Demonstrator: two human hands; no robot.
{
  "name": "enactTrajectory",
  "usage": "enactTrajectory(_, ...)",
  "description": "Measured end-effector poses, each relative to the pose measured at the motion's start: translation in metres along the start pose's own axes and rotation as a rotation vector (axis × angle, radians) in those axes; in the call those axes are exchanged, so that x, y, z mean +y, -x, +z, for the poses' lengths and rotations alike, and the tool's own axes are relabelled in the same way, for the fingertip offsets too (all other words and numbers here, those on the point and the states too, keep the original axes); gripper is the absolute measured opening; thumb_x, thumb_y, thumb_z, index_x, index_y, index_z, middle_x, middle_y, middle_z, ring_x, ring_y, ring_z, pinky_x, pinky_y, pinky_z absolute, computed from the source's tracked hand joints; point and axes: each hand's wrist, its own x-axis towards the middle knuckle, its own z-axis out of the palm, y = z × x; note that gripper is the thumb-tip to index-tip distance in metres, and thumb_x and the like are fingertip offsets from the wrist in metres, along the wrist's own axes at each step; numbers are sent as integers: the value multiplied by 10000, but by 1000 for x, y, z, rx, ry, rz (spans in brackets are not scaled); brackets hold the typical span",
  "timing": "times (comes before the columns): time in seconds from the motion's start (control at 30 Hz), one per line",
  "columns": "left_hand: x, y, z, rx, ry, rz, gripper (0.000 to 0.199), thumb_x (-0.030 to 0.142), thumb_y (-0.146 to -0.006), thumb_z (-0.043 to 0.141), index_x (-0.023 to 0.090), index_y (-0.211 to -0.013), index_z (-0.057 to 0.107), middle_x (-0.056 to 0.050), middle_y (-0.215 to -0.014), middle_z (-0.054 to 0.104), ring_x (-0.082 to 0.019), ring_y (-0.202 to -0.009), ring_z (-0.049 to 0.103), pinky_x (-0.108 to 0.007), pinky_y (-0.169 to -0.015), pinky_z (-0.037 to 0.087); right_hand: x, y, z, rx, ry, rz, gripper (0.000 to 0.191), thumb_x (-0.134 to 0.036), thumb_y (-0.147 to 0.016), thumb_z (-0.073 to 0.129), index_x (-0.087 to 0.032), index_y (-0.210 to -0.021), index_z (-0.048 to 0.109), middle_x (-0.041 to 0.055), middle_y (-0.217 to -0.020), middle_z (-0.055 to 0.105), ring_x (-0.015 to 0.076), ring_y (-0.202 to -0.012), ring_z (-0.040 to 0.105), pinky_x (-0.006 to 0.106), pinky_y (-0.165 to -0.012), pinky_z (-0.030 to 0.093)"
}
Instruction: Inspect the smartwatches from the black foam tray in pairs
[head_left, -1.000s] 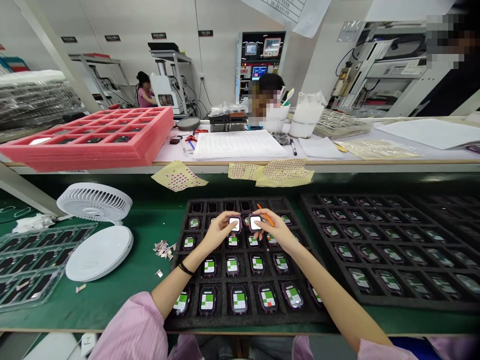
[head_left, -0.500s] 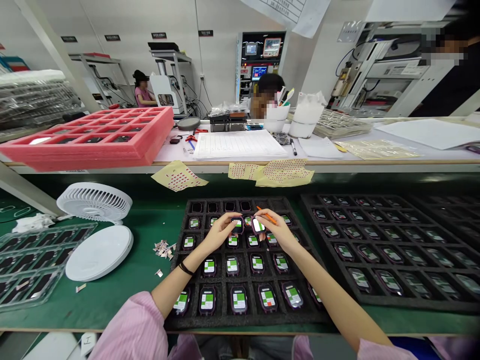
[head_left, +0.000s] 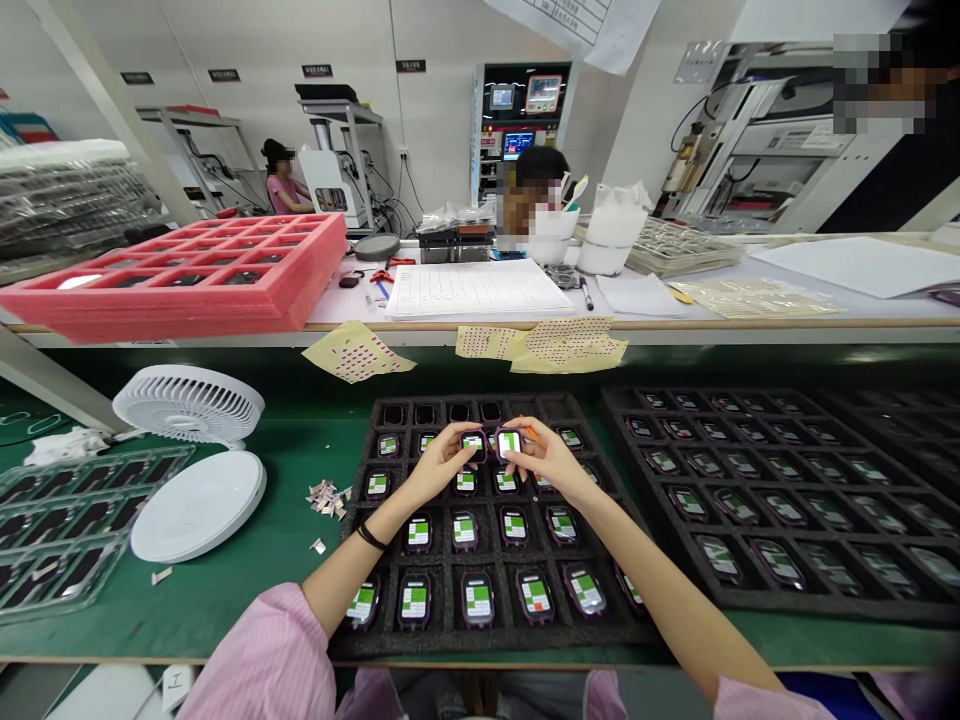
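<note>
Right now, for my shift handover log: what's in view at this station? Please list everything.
labelled devices: many, dark with green-and-white labels, in rows in the foam trays
black foam tray: 1, black, on the green mat before the person
second black foam tray: at least 1, black, to the right
pink foam tray: 1, pink, far bench, left
fan: 1, white, mat, left
round disc: 1, white, below the fan
clear plastic tray: 1, clear, mat, far left
paper scraps: small pile, pale, left of the tray
dotted sheets: about 3, yellow with red dots, bench edge
printed form: 1, white, far bench
co-workers: 2, beyond the bench
orange stick: 1, orange, by the right hand
left hand: pinches a labelled device; black wristband, pink sleeve
right hand: pinches a labelled device; pink sleeve
</note>
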Motion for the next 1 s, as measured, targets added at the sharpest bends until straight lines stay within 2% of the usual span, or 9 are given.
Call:
enactTrajectory(0.07, 1, 0, 0, 10, -15, 0, 375, 396, -828, 612, 171, -1125, 570, -78, -1033, 639, -140, -777, 586, -200, -551, 446, -2, 1, 0, -5, 7, 6, 422, -322, -693, 772, -231, -1018, 519, -4, -858, 592, 145, -590, 671, 219, -442, 460)
enactTrajectory(0.17, 5, 1, -2, 25, -81, -19, 348, 424, -868, 549, 171, -1100, 603, -61, -975, 649, -110, -653, 557, -205, -517, 433, -4, 1, 0, 3, 21, 8, 413, -328, -701, 765, -229, -1020, 523, -4, -864, 598, 143, -587, 669, 223, -448, 461)
enactTrajectory(0.33, 8, 1, -4, 38, -125, -26, 361, 453, -898, 480, 165, -1046, 640, -32, -837, 646, -106, -565, 543, -223, -503, 435, -3, 0, 0, 59, 3, 11, 313, -411, -758, 690, -225, -962, 542, -12, -838, 586, 112, -479, 621, 235, -418, 441)
enactTrajectory(0.53, 2, 1, -2, -17, -57, -36, 379, 416, -871, 550, 177, -1166, 567, -70, -981, 650, -134, -682, 601, -232, -561, 450, -5, 0, 1, 83, -6, 11, 337, -436, -721, 721, -235, -935, 556, -22, -820, 587, 112, -458, 608, 239, -410, 427)
enactTrajectory(0.7, -3, 1, 0, -60, -6, -14, 521, 357, -805, 658, 174, -1259, 478, -107, -1120, 611, -164, -858, 625, -297, -783, 497, -5, 0, 0, 100, -13, 22, 287, -497, -802, 625, -238, -914, 575, -36, -607, 557, 149, -442, 590, 264, -411, 425)
enactTrajectory(0.77, -2, 1, 0, -56, -12, -20, 527, 332, -795, 670, 166, -1255, 474, -106, -1115, 611, -163, -869, 625, -306, -813, 497, -5, 0, -1, 94, -10, 17, 287, -497, -809, 619, -237, -923, 575, -32, -615, 565, 153, -453, 600, 264, -412, 426)
enactTrajectory(0.9, 2, 1, 0, 0, -2, -26, 437, 364, -818, 627, 155, -1188, 522, -98, -1072, 626, -156, -827, 604, -252, -679, 500, -3, -1, -2, 43, -37, -15, 313, -461, -808, 630, -233, -1012, 563, -15, -751, 576, 155, -546, 651, 245, -425, 452)
enactTrajectory(1.0, 6, 1, 0, 65, -51, -26, 390, 411, -839, 584, 152, -1130, 575, -82, -981, 645, -136, -718, 567, -205, -519, 428, -2, -1, 0, -6, -64, -33, 343, -416, -797, 654, -237, -1066, 539, 8, -889, 567, 148, -611, 670, 231, -438, 471)
